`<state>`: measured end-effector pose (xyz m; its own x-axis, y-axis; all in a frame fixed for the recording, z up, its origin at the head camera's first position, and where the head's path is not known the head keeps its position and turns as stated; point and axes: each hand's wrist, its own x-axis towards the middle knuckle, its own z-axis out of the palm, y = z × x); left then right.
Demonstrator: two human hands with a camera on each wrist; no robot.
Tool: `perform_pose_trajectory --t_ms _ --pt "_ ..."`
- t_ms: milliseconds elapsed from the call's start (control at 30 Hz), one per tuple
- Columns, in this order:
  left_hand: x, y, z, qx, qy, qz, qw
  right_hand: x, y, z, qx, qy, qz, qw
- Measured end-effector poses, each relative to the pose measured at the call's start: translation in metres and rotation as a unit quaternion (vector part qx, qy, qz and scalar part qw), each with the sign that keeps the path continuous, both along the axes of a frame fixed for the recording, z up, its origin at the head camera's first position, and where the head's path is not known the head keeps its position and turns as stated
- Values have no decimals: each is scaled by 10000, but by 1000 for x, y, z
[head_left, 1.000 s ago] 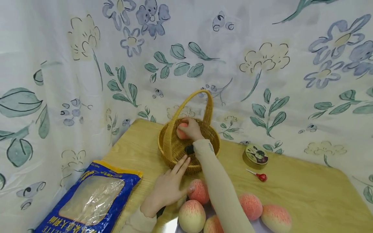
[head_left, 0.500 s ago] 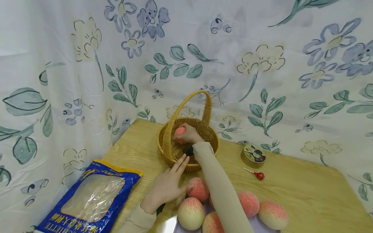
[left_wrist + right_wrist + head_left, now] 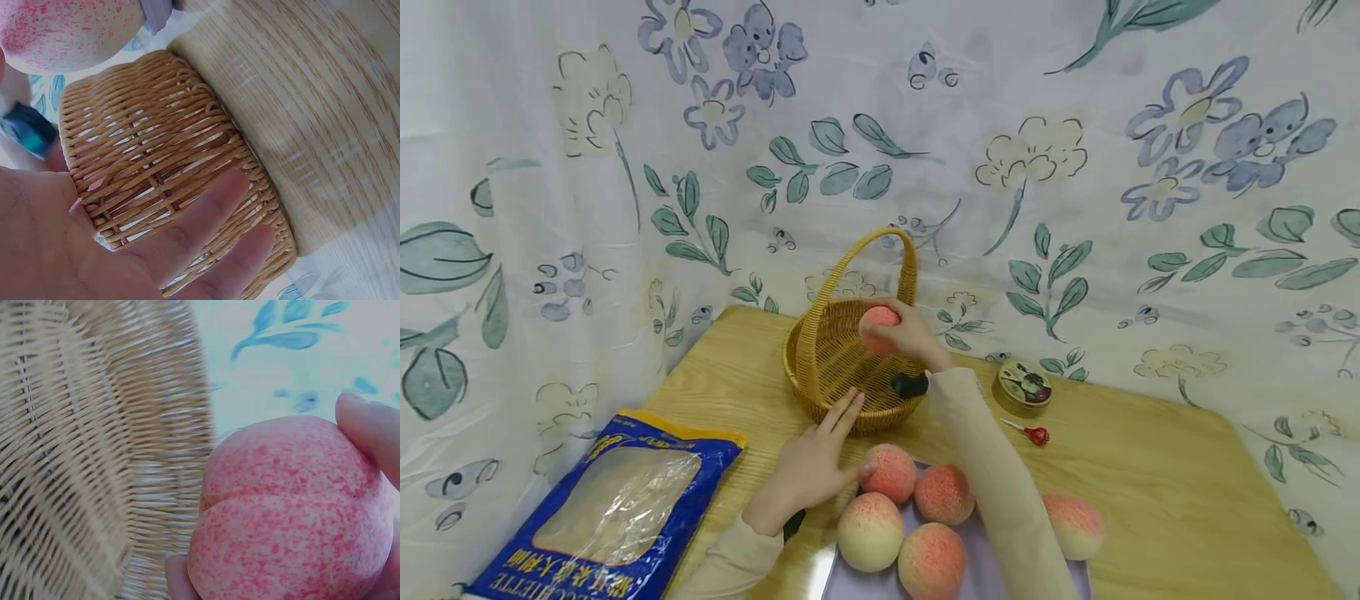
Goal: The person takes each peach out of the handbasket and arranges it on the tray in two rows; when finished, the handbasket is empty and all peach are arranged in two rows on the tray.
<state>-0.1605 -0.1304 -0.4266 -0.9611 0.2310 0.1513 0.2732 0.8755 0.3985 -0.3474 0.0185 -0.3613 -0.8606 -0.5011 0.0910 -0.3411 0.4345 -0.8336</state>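
My right hand (image 3: 912, 332) holds a pink peach (image 3: 878, 329) over the right part of the wicker basket (image 3: 799, 390), near its far rim. In the right wrist view the fingers curl around the peach (image 3: 294, 519), with the woven wall (image 3: 156, 425) to its left. With fingers extended, my left hand (image 3: 812, 467) touches the basket's near side; in the left wrist view two fingertips lie along the weave (image 3: 144, 150). Its thumb overlaps a red peach (image 3: 889, 473) at the corner of the lilac tray (image 3: 985, 567).
Several peaches sit on the tray, including a pale one (image 3: 871, 532) and one (image 3: 1073, 527) right of my sleeve. A blue pasta bag (image 3: 617, 500) lies at left. A round tin (image 3: 1022, 387) and a red lollipop (image 3: 1036, 435) stand right of the basket. A floral curtain (image 3: 955, 167) hangs behind.
My right hand first lowers the peach inside the basket, then lifts it and shifts right toward the rim, still holding it. The left hand stays at the basket. The head view turns slightly right.
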Motion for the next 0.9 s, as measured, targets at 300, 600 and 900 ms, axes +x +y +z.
perform_pose_trajectory --t_ms 300,600,900 --pt "-4 -2 -1 -90 63 -76 9999 46 62 28 -769 -167 171 9968" --pt "-6 -2 -3 -81 -23 -133 9999 106 123 22 -917 -149 233 9954" --pt "-5 0 -3 -68 94 -199 9997 165 162 -3 -736 -265 13 9969"
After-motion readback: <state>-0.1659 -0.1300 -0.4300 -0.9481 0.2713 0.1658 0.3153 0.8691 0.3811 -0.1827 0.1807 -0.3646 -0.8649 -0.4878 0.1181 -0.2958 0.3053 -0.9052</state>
